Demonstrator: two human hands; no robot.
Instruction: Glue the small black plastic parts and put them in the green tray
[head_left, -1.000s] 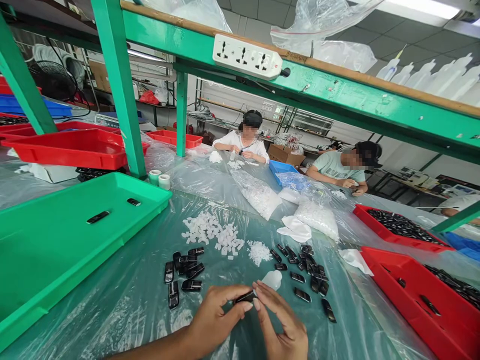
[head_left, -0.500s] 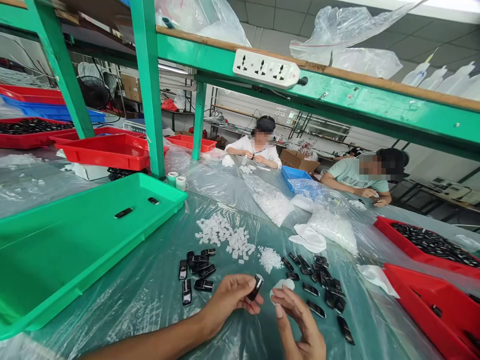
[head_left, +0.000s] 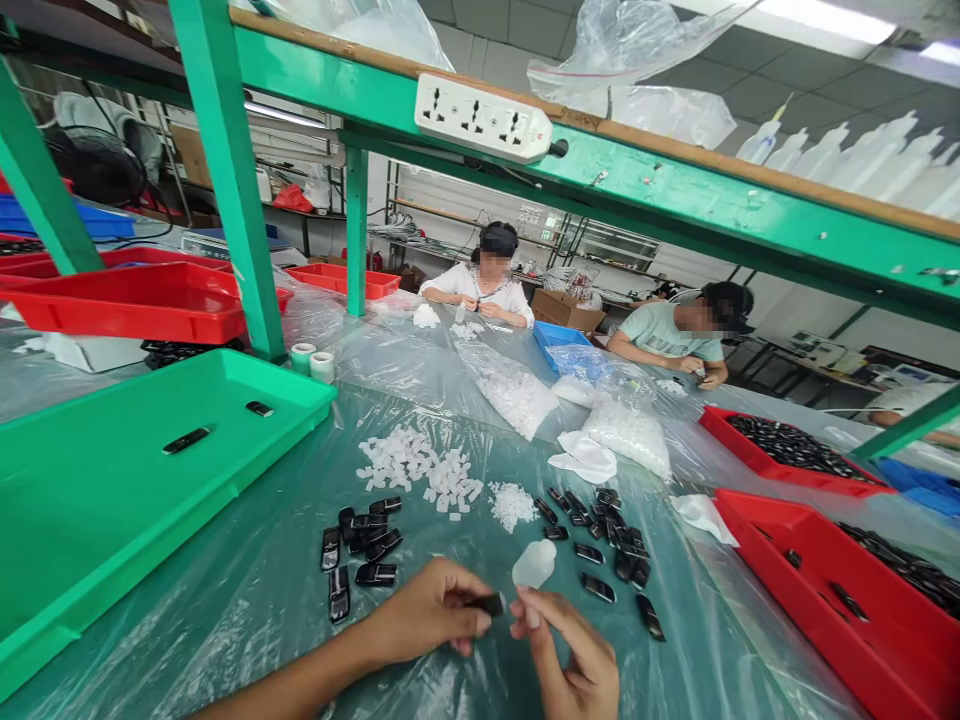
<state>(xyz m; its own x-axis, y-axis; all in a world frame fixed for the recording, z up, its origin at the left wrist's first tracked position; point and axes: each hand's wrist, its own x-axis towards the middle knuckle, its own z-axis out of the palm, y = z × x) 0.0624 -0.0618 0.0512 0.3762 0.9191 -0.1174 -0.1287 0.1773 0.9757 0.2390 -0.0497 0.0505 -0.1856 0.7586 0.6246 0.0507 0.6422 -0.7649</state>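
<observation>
Plastic-covered green counter [head_left: 262,580] in a workshop, with a power strip [head_left: 484,117] on the shelf frame [head_left: 675,190] above. Left hand [head_left: 429,612] clamps a small black casing [head_left: 491,604] near the front centre. Right hand [head_left: 568,640] is just beside it, fingertips pinched close; whether they hold anything cannot be told. White pieces [head_left: 397,457] lie beyond, loose black casings [head_left: 628,540] on both sides.
</observation>
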